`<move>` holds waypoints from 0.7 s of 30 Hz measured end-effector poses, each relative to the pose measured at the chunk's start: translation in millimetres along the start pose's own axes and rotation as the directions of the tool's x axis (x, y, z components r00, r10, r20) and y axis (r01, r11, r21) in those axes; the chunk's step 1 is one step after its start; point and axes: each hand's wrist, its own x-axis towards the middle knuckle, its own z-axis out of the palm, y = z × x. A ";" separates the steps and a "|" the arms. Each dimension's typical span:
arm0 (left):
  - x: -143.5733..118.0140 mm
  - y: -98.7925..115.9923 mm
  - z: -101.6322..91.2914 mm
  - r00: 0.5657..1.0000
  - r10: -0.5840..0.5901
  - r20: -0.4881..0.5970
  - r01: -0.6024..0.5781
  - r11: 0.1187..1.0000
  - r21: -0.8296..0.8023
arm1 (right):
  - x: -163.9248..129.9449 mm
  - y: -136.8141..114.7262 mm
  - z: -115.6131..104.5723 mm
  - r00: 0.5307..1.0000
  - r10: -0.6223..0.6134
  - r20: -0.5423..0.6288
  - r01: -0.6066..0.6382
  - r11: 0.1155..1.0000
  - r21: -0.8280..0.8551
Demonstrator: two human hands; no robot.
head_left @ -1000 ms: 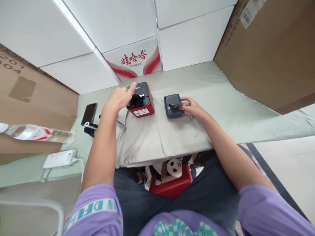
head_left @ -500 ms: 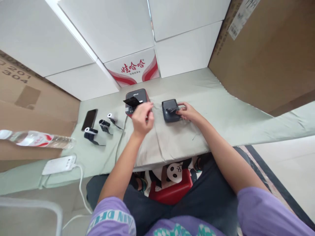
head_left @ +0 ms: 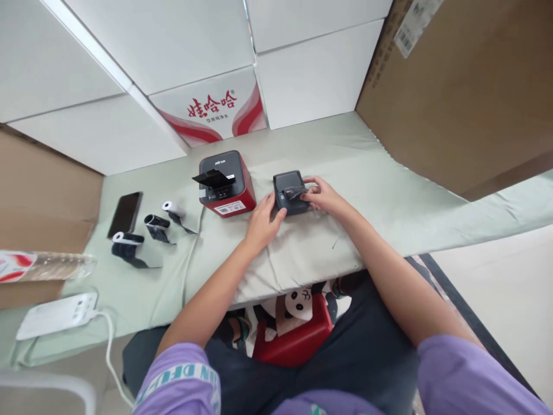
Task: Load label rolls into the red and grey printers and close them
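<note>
Lying flat on the pale green tablecloth (head_left: 311, 245), between both hands, with the near side toward the body: a compact dark label printer (head_left: 286, 180). Just left of the right hand (head_left: 320, 196), and just right of the left hand (head_left: 262, 223).

Pinching a thin dark strip (head_left: 294, 192) above the printer's top, with right thumb and forefinger closed together on its end, close to the casing's right edge. Placed at the near left corner, with the left thumb spread away from the fingers, right up against the casing; impossible to tell how firmly pressed.

Beyond the left fingertips, and apart from the dark casing, see a red-and-black printer (head_left: 234, 188), with a wide black strip (head_left: 212, 179) jutting from its top and a white sticker low on its front. Farther left, note three small rolls (head_left: 128, 246) in a slanting row, with loose tails trailing onto the cloth, and a black smartphone (head_left: 125, 215) flat behind them. At far left, find a white power bank (head_left: 56, 316) with a cable (head_left: 110, 340) attached, near a clear plastic bottle (head_left: 54, 267) cut off by the edge of view.
</note>
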 end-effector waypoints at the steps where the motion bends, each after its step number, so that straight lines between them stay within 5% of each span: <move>1: -1.1 0.1 0.9 1.000 0.002 -0.013 -0.002 1.000 0.011 | -0.4 -0.5 -0.2 1.000 0.004 0.002 -0.004 1.000 0.003; 6: 2.4 -0.3 3.5 0.999 -0.004 -0.054 0.008 0.998 0.064 | -5.9 -7.7 -0.2 0.999 0.042 0.000 -0.042 0.999 -0.028; 14: 15.1 -0.4 -0.8 0.999 0.002 0.034 -0.005 0.996 0.093 | -4.5 -4.4 2.6 1.000 0.003 0.020 -0.003 1.000 -0.007; 21: 9.4 -6.9 4.9 0.986 0.014 -0.165 -0.018 1.000 -0.021 | 1.0 2.2 1.4 1.000 -0.008 -0.009 0.008 0.999 -0.053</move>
